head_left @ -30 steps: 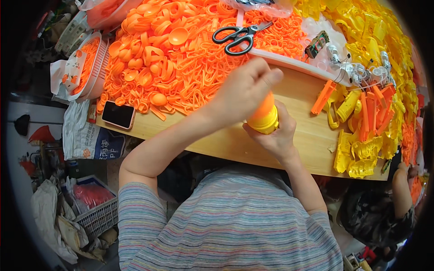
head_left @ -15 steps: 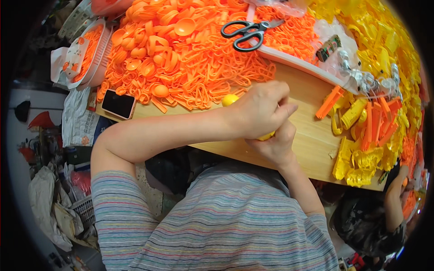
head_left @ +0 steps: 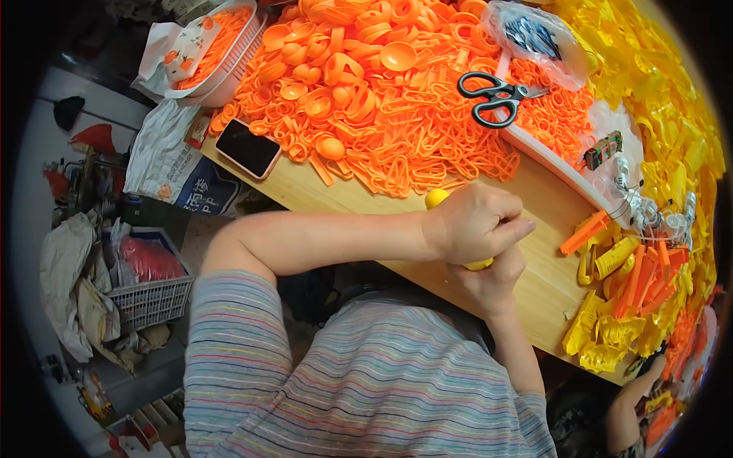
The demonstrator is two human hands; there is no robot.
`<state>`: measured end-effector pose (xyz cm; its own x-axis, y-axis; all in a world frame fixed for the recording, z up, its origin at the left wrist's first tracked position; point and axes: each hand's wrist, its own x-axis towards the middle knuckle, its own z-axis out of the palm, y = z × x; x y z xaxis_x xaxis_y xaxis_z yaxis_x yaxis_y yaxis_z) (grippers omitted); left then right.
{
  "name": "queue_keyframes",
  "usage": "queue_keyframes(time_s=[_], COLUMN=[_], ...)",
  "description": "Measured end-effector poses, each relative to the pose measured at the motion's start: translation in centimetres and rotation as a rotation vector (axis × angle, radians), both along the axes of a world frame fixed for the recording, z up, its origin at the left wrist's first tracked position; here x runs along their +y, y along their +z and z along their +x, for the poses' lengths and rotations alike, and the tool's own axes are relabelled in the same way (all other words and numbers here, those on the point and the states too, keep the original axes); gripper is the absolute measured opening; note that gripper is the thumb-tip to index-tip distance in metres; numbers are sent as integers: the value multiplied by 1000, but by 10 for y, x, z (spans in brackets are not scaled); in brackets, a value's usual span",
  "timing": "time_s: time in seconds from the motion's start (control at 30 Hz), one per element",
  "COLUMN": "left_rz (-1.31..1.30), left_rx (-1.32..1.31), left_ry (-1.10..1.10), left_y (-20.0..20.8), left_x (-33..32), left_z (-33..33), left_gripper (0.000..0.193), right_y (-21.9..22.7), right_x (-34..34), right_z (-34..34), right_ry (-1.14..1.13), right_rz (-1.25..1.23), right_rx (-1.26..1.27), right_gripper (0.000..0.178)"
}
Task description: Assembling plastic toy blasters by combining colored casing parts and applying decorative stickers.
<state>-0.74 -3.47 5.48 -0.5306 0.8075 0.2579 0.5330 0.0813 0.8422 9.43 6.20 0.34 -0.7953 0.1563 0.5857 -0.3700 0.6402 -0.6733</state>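
Over the front part of the wooden table, my left hand (head_left: 479, 225) is closed in a fist and my right hand (head_left: 492, 281) is closed just below it, the two touching. Between them shows a yellow plastic piece (head_left: 479, 264), mostly hidden by my fingers. A rounded yellow part (head_left: 436, 198) peeks out behind my left wrist; I cannot tell whether it belongs to the same piece. Beyond my hands spreads a heap of orange plastic parts (head_left: 427, 126), loops, rings and small spoon-like cups among them.
Black-handled scissors (head_left: 492, 95) lie across a white tray edge (head_left: 553, 160). A phone (head_left: 248, 149) rests at the table's left edge, near a pink basket (head_left: 248, 57). Yellow parts (head_left: 611, 46), orange strips (head_left: 647, 278) and a small circuit board (head_left: 603, 150) fill the right. Another person's arm (head_left: 626, 416) shows lower right.
The whole view has shifted, so the table and my hands appear farther right and lower. Both hands stay closed together around the yellow piece, with my left fist slightly turned.
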Motion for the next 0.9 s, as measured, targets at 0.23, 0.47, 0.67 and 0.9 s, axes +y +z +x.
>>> queue_keyframes(time_s=[0.23, 0.47, 0.67, 0.9], left_rz=[281, -375, -268, 315], left_rx=[153, 502, 492, -595], left_ry=[435, 903, 881, 551], left_y=[-8, -21, -37, -3], left_x=[-48, -180, -188, -119], left_z=[-42, -122, -136, -83], left_gripper=[13, 20, 18, 28], right_y=[-2, 5, 6, 7], right_x=[7, 4, 11, 22], right_z=[0, 2, 1, -8], right_ry=[-133, -134, -139, -201], right_rz=[-135, -191, -246, -397], right_rx=[-109, -104, -130, -173], right_gripper=[55, 53, 52, 47])
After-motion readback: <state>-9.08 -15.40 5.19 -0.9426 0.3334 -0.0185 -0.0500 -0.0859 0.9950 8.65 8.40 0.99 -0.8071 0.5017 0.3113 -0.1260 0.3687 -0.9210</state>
